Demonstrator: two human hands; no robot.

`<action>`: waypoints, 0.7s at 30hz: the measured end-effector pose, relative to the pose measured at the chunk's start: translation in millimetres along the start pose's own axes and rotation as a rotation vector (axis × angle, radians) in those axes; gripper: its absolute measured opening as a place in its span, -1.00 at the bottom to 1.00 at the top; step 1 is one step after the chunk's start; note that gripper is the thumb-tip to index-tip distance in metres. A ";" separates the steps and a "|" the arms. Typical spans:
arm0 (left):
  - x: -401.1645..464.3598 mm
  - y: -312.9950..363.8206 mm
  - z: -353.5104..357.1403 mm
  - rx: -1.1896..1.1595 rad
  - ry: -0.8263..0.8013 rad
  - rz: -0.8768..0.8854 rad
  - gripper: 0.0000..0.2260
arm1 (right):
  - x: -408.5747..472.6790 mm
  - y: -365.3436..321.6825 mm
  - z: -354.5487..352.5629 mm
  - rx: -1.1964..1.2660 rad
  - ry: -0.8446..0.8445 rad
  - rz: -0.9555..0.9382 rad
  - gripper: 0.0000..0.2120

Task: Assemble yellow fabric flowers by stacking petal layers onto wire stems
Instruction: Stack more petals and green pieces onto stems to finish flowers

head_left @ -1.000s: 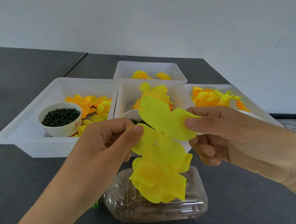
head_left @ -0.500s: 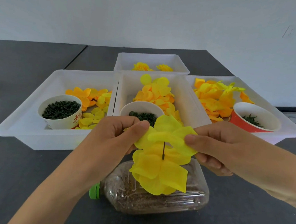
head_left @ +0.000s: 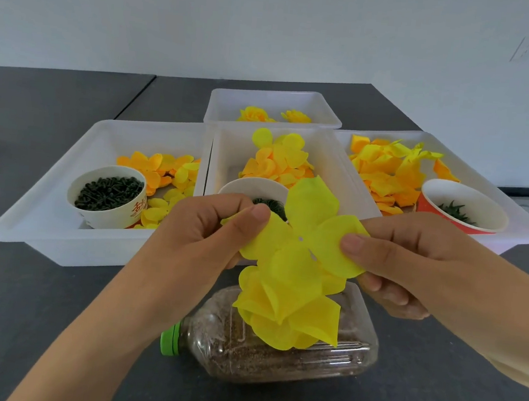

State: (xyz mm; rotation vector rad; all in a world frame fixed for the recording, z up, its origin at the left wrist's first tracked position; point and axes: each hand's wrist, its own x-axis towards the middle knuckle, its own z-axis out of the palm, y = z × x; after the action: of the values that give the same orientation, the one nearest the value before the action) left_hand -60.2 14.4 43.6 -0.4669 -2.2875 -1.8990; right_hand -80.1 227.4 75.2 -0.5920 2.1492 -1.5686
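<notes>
Two hands pinch one yellow petal layer above a half-built flower, at the centre of the frame.

Nearest, low in the frame, a clear bottle point(head_left: 278, 344) of brown grains lies on its side on the dark tabletop point(head_left: 432, 394), green cap to the left. A yellow flower point(head_left: 287, 319) of stacked layers stands over it. Above, the petal layer point(head_left: 305, 236) is spread flat, facing the camera, its long axis running left to right, small holes at its middle. The left hand point(head_left: 202, 233) grips its left lobe between thumb and forefinger; the right hand point(head_left: 413, 256) pinches the right lobe. Behind stand white trays point(head_left: 47, 228) of yellow and orange petals and cups of dark pieces.
</notes>
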 end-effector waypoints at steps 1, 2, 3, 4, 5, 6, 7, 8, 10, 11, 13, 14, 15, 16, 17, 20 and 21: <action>-0.3 -3.4 -2.1 0.039 0.009 -0.022 -0.64 | 0.3 1.3 0.7 -0.011 0.011 0.006 -0.64; -0.8 -6.1 -3.5 0.058 0.012 -0.038 -0.63 | 0.5 2.4 1.3 -0.017 0.017 0.018 -0.61; -1.3 -8.0 -4.5 0.067 0.011 -0.043 -0.59 | 0.3 3.1 1.7 -0.013 0.017 0.034 -0.59; -2.1 -8.6 -4.8 0.066 0.008 -0.041 -0.57 | -0.5 3.3 2.3 0.005 0.009 0.047 -0.58; -3.1 -8.8 -5.2 0.060 0.008 -0.036 -0.57 | -1.3 2.6 2.8 0.032 -0.003 0.049 -0.60; -3.8 -8.5 -5.6 0.052 0.007 -0.034 -0.58 | -2.0 1.9 3.1 0.056 -0.016 0.038 -0.62; -4.3 -7.7 -5.9 0.042 0.009 -0.034 -0.61 | -2.6 1.2 3.4 0.072 -0.026 0.018 -0.63; -4.6 -6.9 -6.2 0.028 0.012 -0.034 -0.63 | -3.0 0.7 3.5 0.084 -0.031 -0.003 -0.62; -4.9 -5.5 -6.2 -0.013 0.016 -0.024 -0.65 | -3.5 -0.2 3.9 0.098 -0.029 -0.039 -0.63; -4.9 -4.9 -5.7 -0.031 0.012 -0.017 -0.65 | -3.5 -0.4 4.0 0.094 -0.030 -0.053 -0.65; -4.6 -5.1 -5.2 -0.036 -0.001 -0.017 -0.65 | -2.8 -0.6 5.0 0.085 -0.038 -0.063 -0.68; -4.4 -6.2 -5.2 -0.025 -0.004 -0.025 -0.63 | -2.6 0.3 5.2 0.081 -0.040 -0.058 -0.68; -4.5 -7.7 -5.3 -0.018 -0.005 -0.034 -0.59 | -2.2 1.5 4.9 0.070 -0.036 -0.049 -0.68; -4.5 -9.0 -4.9 -0.018 -0.004 -0.045 -0.55 | -1.8 3.0 4.7 0.054 -0.028 -0.037 -0.68; -4.7 -10.1 -4.4 -0.023 -0.005 -0.053 -0.54 | -1.6 4.3 4.4 0.038 -0.019 -0.023 -0.68; -4.7 -11.7 -2.8 -0.033 -0.017 -0.062 -0.56 | -0.7 6.7 3.6 0.005 0.007 0.008 -0.63; -4.5 -12.1 -2.8 -0.036 -0.015 -0.064 -0.55 | -0.4 7.2 3.3 0.009 0.014 0.019 -0.60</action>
State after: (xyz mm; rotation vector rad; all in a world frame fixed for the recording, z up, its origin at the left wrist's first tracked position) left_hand -60.1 9.1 31.5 -0.4187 -2.3082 -1.9765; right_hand -78.6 227.0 67.4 -0.5580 2.1509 -1.5764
